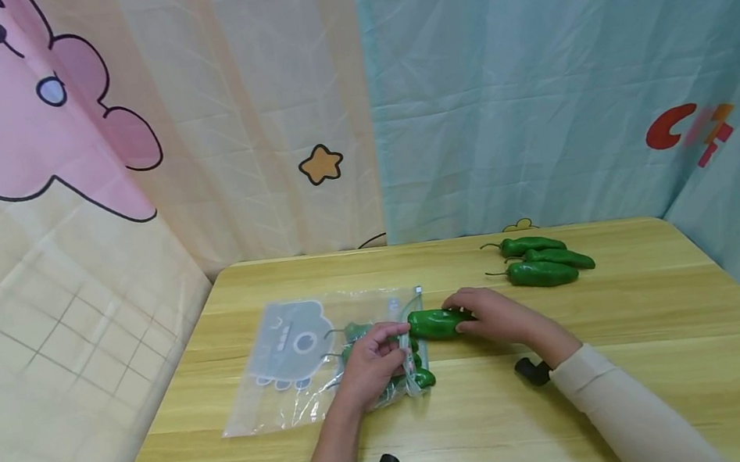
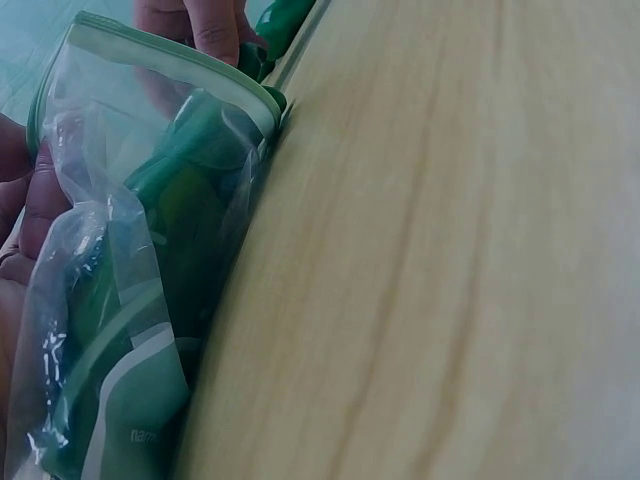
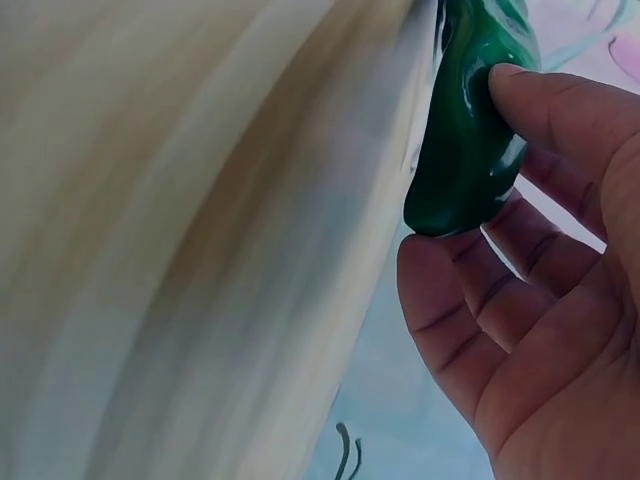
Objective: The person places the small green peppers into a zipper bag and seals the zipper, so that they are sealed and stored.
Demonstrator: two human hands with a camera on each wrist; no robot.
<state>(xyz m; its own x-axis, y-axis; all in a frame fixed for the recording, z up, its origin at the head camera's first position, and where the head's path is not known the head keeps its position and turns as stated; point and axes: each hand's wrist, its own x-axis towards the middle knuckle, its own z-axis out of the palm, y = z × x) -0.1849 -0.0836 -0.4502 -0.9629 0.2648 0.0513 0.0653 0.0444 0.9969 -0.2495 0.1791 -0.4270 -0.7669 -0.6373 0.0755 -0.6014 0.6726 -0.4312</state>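
A clear zip bag (image 1: 259, 404) with a pale cartoon print lies on the table, its mouth toward the right. Several green peppers (image 2: 190, 200) are inside it, seen through the plastic. My left hand (image 1: 372, 365) pinches the bag's edge near the mouth, thumb and fingers on the plastic. At the mouth, my right hand (image 1: 499, 317) grips a green pepper (image 1: 436, 324) by its right end; the other end meets the bag's opening. In the right wrist view the thumb lies on this pepper (image 3: 465, 150), with curled fingers around its tip.
Three more green peppers (image 1: 542, 272) lie together at the back right of the wooden table (image 1: 498, 434). Printed curtains (image 1: 506, 85) hang behind the table and along its sides. A small black camera sits on each wrist.
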